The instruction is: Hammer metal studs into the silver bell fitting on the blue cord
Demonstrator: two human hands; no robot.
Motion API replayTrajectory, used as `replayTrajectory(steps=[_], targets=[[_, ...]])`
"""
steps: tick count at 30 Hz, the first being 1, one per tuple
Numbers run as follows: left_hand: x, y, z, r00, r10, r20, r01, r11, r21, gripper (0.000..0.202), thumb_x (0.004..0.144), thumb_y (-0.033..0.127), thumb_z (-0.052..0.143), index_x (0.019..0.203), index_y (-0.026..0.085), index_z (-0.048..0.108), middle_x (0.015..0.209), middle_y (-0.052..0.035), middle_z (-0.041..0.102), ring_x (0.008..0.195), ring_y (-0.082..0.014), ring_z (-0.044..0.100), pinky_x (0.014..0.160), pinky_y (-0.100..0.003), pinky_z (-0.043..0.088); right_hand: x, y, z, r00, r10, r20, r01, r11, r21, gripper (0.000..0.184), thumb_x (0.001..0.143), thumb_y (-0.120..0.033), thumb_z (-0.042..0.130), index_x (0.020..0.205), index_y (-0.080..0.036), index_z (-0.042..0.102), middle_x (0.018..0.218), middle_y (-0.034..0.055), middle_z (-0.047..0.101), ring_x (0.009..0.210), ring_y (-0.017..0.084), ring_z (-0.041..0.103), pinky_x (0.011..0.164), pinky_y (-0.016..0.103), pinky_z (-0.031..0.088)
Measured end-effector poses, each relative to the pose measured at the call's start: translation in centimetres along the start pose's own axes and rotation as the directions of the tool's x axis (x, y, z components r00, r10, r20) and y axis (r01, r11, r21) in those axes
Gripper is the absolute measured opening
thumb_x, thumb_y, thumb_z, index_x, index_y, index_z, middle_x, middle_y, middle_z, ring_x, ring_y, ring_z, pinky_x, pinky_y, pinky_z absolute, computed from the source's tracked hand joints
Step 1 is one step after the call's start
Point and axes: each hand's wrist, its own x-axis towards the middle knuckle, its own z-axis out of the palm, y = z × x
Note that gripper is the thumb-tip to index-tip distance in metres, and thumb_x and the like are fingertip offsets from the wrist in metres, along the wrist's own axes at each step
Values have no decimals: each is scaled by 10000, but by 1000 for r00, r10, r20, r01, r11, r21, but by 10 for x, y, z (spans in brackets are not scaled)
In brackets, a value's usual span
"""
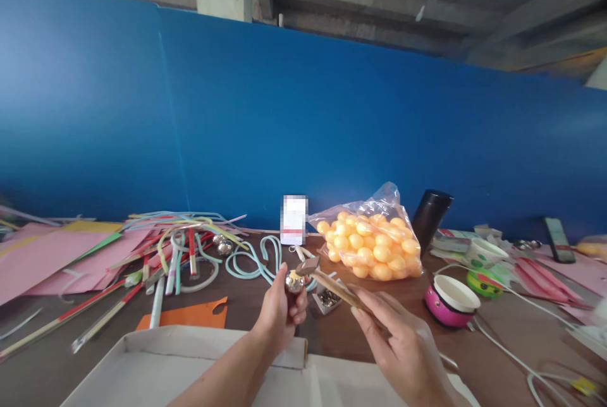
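My left hand is closed around a shiny silver ball, which shows above the fingers and thumb. In my right hand is a small hammer, gripped by its wooden handle between thumb and fingers. The hammer's head lies just above and right of the ball; whether they touch I cannot tell. Behind my hands stands a small open box of tiny metal pieces. A pale cardboard box is below my forearms at the table's near side.
A clear bag of orange balls sits at the back, with a black bottle beside it. Tubes, sticks and coloured paper crowd the left. On the right are a pink cup holder, cables and a phone.
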Motion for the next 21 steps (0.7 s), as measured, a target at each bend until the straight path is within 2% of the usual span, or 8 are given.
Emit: replayTrajectory(steps=[8,14,19,21], targets=[[-1,0,4,998,41,-56,-42,999,-14,426,809,566,468,626,183,426,404,52,392,347,-37,210,363,-192,132,1,-2,-1,999,-27,-30,27,1000,10,347,889,-202,484,1233,-208,526,1023,100,654,874,193,645,749,278,531],[-2,0,4,994,37,-100,-38,999,-10,421,808,580,460,675,181,456,410,54,399,351,-41,215,368,-193,132,1,-1,1,997,-2,71,8,996,-89,292,888,-233,478,1165,-228,572,941,69,672,802,189,655,729,286,539],[-1,-2,2,995,47,-83,-49,999,-23,456,784,607,479,618,190,402,418,51,403,356,-36,212,373,-196,130,1,3,2,999,-32,0,32,998,-45,325,883,-215,483,1203,-213,541,999,79,668,866,192,652,750,273,535],[0,-2,2,995,49,-88,-52,998,-24,465,780,620,475,625,186,413,415,52,400,356,-35,205,375,-197,119,2,3,2,999,-42,7,42,998,-54,317,883,-214,480,1193,-212,549,979,79,672,844,190,657,740,269,537]])
